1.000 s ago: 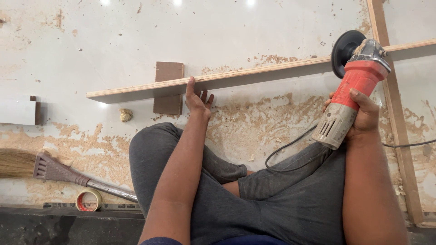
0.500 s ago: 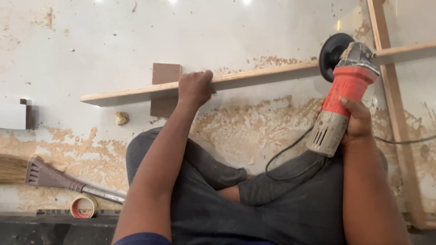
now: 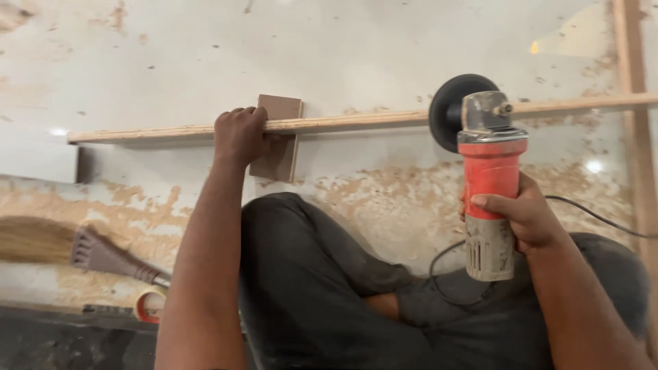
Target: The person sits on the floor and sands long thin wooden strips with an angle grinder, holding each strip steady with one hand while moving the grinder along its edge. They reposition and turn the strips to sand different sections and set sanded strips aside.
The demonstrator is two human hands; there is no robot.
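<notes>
**Grinder Held Over a Wooden Strip on the Floor**

Head view. The person sits cross-legged on a dusty, sawdust-strewn floor [image 3: 411, 41]. The left hand [image 3: 238, 133] is closed in a fist over a long thin wooden strip [image 3: 356, 122], pressing it where it crosses a small brown block [image 3: 277, 137] that lies beneath it. The strip runs almost level across the floor from the left to the far right, where it meets an upright wooden batten [image 3: 634, 137]. The right hand [image 3: 524, 216] grips the body of a red and grey angle grinder [image 3: 490, 185], fingers wrapped round its lower half. The tool stands nearly upright, its black disc [image 3: 447, 109] at the top, at the strip to the right of the block; whether they touch cannot be told. A black cable [image 3: 589, 212] trails from the grinder over the person's knee. At lower left, well apart from both hands, lie a broom [image 3: 62, 243] and a roll of tape [image 3: 151, 305].
</notes>
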